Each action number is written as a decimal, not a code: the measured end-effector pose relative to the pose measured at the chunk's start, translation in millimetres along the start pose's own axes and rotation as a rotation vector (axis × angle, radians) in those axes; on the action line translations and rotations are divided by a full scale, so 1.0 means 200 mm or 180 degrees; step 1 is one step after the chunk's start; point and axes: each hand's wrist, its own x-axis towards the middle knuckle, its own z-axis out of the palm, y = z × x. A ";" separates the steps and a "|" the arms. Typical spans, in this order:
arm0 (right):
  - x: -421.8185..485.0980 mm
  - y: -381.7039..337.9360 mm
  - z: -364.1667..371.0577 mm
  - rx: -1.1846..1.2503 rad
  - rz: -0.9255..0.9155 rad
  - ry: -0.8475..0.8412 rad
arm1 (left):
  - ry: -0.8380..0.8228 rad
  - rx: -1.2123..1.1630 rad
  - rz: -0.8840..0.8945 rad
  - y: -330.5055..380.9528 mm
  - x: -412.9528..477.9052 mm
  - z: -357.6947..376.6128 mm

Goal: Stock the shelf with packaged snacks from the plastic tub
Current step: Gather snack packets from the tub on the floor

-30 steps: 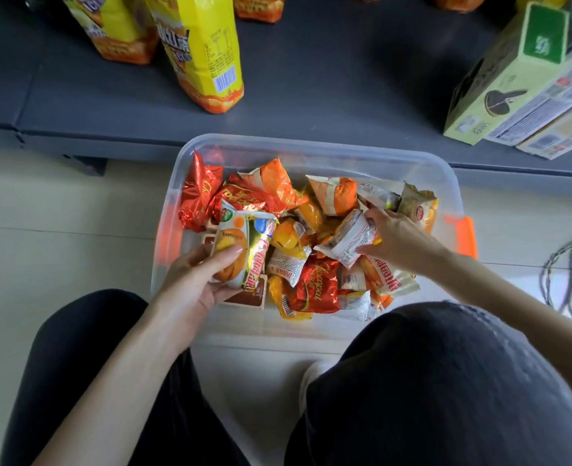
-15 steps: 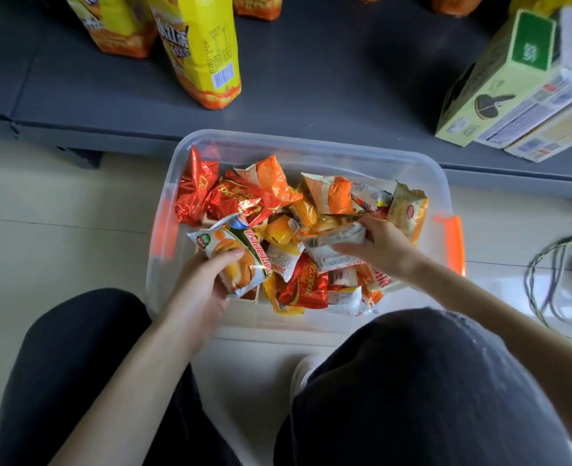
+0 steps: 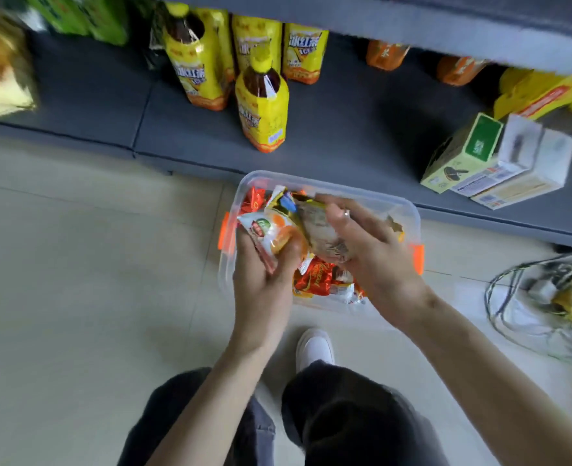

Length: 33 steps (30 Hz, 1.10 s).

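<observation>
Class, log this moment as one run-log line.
left hand: grips orange-print snack packet | right hand: grips pale snack packet | place: over plastic tub

Before you: yellow tea bottles (image 3: 262, 105) standing upright; at your right, leaning cartons (image 3: 462, 156); tangled cables (image 3: 513, 290) on the tiled floor (image 3: 76, 264); your white shoe (image 3: 314, 346).

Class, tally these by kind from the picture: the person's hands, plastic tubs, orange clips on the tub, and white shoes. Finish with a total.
Hands: 2, the left hand and the right hand
Plastic tub: 1
Orange clips: 2, one at each end of the tub
White shoe: 1
Total: 6
</observation>
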 end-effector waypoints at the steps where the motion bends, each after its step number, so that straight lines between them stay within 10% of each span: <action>1: -0.08 -0.11 0.05 0.0156 0.0051 -0.0005 | -0.0016 0.0004 0.0058 0.12 -0.05 -0.01; 14: -0.94 -1.20 0.25 0.0693 0.0136 -0.0891 | -0.0824 0.0081 0.0326 1.45 -0.60 -0.22; 33: -1.81 -2.29 0.28 0.1429 -0.0157 0.0670 | -0.0676 -0.0417 0.0213 2.71 -1.09 -0.09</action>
